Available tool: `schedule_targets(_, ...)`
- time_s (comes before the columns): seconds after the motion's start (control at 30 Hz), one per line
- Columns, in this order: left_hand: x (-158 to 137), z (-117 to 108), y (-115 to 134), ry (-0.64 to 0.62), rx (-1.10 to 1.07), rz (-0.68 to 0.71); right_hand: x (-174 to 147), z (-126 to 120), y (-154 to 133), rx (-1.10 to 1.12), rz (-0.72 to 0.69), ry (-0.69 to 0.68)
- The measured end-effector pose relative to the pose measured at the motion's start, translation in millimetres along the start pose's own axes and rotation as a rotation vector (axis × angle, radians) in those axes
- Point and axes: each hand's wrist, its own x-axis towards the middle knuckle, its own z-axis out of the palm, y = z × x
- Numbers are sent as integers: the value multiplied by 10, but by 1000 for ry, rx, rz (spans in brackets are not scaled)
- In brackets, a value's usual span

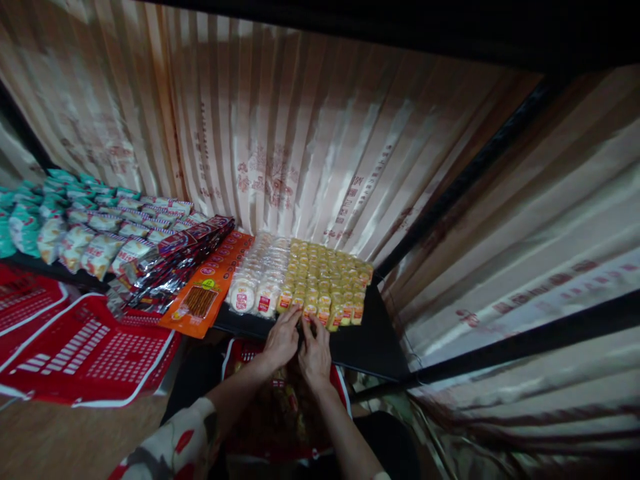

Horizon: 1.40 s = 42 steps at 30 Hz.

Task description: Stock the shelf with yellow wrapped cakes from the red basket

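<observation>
My left hand (284, 339) and my right hand (315, 350) are side by side at the front of the shelf. Their fingertips meet on a small yellow snack pack (310, 311) with a red label, closed around its front end. That pack sits in a block of matching yellow snack packs (327, 270), lined up in rows running back to the curtain. Left of them lie rows of clear-wrapped white round packs (243, 299) with red labels. Between my forearms is a red basket (343, 393) with loose packs, dim and hard to make out.
An orange bag of brown sticks (200, 297) overhangs the black shelf (373, 340). Dark shiny packets (175, 267) and white-and-green snack bags (100, 250) stand further left. Two red baskets (100, 347) are below. Pleated curtains (280, 133) and black frame bars (465, 170) enclose the shelf.
</observation>
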Motion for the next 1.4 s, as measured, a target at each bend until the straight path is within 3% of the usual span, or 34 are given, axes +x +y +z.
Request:
schedule_targets(0.2, -57, 22, 115, 14, 59, 66, 0, -35, -4, 109, 39, 16)
schedule_targets(0.43, 5, 96, 154, 14, 120, 53, -29, -124, 160, 194, -34, 17)
schedule_targets(0.63, 5, 155, 155, -2, 163, 34, -57, -101, 308, 149, 70, 118)
schedule_targets(1.07, -9, 212, 182, -2, 203, 14, -22, -141, 393, 142, 39, 24)
schedule_targets(1.17, -29, 245, 227, 7, 233, 76, -53, -137, 426, 179, 35, 6)
schedule_targets(1.4, 21, 339, 233, -112, 381, 337, -35, -153, 462, 258, 70, 12)
